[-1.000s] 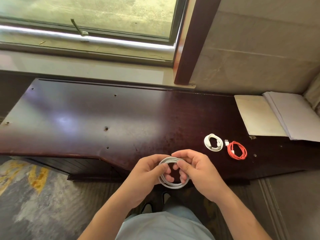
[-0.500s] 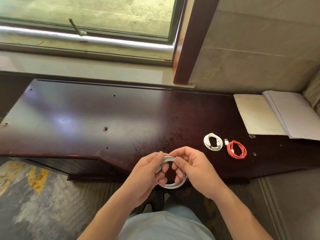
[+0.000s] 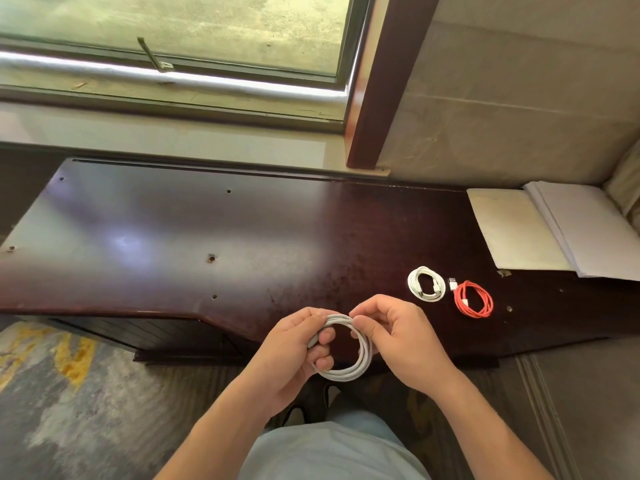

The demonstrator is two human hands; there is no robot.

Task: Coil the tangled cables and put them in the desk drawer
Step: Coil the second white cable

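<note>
White cable coil (image 3: 349, 355) pinched between left hand (image 3: 291, 355) and right hand (image 3: 398, 337).

The person's left hand (image 3: 294, 344) and right hand (image 3: 398, 337) are bare, with no rings, watch or bracelet showing, and the fingernails are short. Both forearms (image 3: 221, 424) are uncovered right down to the bottom edge, no sleeve reaching them. A pale blue-grey garment (image 3: 329, 452) covers the body below, and dark shoes (image 3: 311, 400) show just beyond it.
</note>
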